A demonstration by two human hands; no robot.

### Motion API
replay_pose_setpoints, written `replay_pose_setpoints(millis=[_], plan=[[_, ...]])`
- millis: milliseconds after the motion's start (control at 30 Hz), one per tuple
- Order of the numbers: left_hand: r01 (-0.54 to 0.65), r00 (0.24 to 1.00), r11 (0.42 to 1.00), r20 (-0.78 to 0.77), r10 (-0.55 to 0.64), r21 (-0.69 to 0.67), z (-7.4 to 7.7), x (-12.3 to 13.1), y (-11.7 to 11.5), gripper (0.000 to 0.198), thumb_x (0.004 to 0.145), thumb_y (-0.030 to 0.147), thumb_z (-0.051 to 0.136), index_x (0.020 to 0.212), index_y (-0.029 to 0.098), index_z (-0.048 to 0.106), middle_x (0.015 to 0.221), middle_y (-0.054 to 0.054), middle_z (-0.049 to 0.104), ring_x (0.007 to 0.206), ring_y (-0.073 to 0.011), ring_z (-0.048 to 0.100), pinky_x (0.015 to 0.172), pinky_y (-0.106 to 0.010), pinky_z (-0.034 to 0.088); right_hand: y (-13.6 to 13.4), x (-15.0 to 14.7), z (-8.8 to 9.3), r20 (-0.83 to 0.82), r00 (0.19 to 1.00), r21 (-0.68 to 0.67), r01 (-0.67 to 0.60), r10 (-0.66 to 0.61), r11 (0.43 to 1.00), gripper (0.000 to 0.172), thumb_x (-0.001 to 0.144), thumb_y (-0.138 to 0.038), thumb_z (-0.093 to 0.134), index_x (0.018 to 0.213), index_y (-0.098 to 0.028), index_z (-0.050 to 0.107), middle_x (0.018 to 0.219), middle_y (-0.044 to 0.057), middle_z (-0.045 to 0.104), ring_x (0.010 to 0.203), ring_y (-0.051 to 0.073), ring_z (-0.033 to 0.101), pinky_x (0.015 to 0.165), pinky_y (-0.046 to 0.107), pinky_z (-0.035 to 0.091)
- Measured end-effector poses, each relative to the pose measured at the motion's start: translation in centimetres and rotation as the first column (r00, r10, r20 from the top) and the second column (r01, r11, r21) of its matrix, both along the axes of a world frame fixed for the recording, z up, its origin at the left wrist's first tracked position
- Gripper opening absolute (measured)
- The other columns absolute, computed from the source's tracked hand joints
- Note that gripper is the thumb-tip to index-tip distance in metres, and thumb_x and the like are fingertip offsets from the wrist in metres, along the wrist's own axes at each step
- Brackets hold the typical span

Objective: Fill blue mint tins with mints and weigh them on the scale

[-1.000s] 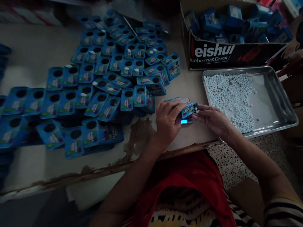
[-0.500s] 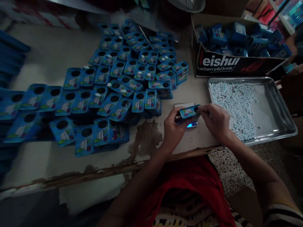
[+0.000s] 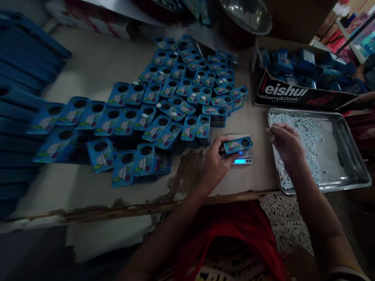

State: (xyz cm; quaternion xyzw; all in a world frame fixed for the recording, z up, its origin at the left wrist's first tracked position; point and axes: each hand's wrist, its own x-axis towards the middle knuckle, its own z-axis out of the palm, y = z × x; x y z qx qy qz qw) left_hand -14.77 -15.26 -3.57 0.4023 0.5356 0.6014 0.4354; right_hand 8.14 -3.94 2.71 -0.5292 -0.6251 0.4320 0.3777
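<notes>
My left hand (image 3: 217,164) grips a small blue candy box (image 3: 236,145) with a round hole in its top, held tilted over a digital scale (image 3: 249,154) whose display glows blue. My right hand (image 3: 287,146) is raised at the left rim of the metal tray (image 3: 347,134), fingers pinched together. What sits between those fingertips, if anything, is too small to make out. Pale candies (image 3: 304,130) cover the left half of the tray, partly hidden under my right hand and forearm. Many similar blue boxes (image 3: 117,119) stand in rows on the table to the left.
A black-printed carton (image 3: 293,93) behind the tray is full of blue boxes. More blue packs are stacked (image 3: 26,58) at the far left. A metal bowl (image 3: 249,15) stands at the back. Another person's hand (image 3: 367,97) shows at the right edge.
My right hand has moved away from the blue candy box, rightward to the tray's left side. My left hand still holds the box over the scale. The view has shifted left.
</notes>
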Motion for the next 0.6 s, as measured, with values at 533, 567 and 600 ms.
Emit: replay_pose_setpoints(millis=[533, 567, 600], plan=[[-0.403, 0.408, 0.846, -0.758, 0.509, 0.35, 12.7, -28.5, -4.6, 0.08, 0.084, 0.064, 0.09, 0.144, 0.015, 0.071, 0.136, -0.005, 0.078, 0.124, -0.0304, 0.072, 0.12, -0.062, 0.056, 3.8, -14.3, -3.7, 0.803, 0.596, 0.425, -0.594, 0.018, 0.683, 0.023, 0.108, -0.028, 0.061, 0.12, -0.02, 0.079, 0.136, 0.021, 0.07, 0.106, 0.035, 0.072, 0.077, 0.043, 0.056], [-0.437, 0.401, 0.826, -0.745, 0.533, 0.356, 13.6, -31.9, -3.1, 0.084, 0.089, 0.065, 0.087, 0.148, 0.01, 0.064, 0.138, -0.006, 0.076, 0.127, -0.0279, 0.071, 0.122, -0.062, 0.054, 4.3, -14.1, -4.2, 0.78, 0.626, 0.445, -0.558, 0.004, 0.7, 0.024, 0.108, -0.031, 0.061, 0.119, -0.019, 0.078, 0.137, 0.022, 0.069, 0.101, 0.035, 0.072, 0.072, 0.043, 0.054], [-0.474, 0.412, 0.82, -0.742, 0.528, 0.321, 14.4, -34.9, -1.3, 0.081, 0.095, 0.062, 0.083, 0.15, 0.008, 0.058, 0.142, -0.005, 0.074, 0.131, -0.0249, 0.07, 0.124, -0.06, 0.051, 4.8, -13.9, -4.8, 0.755, 0.656, 0.455, -0.538, 0.013, 0.71, 0.025, 0.107, -0.033, 0.06, 0.118, -0.02, 0.078, 0.133, 0.021, 0.07, 0.094, 0.034, 0.072, 0.068, 0.042, 0.053]])
